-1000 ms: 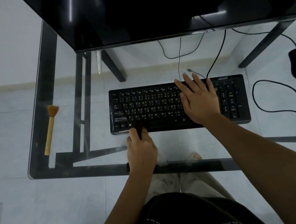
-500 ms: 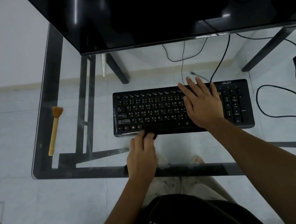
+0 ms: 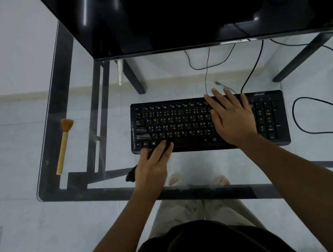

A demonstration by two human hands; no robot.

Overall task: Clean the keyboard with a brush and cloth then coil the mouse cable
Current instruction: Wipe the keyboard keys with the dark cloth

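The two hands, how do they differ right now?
The left hand presses a dark cloth against the keyboard's near edge; the right hand holds nothing. The left hand's fingers are together, the right hand's spread flat over the keys. Both touch the keyboard.

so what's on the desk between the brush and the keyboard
Nothing: bare glass between the brush and keyboard in the head view; only the desk frame shows beneath.
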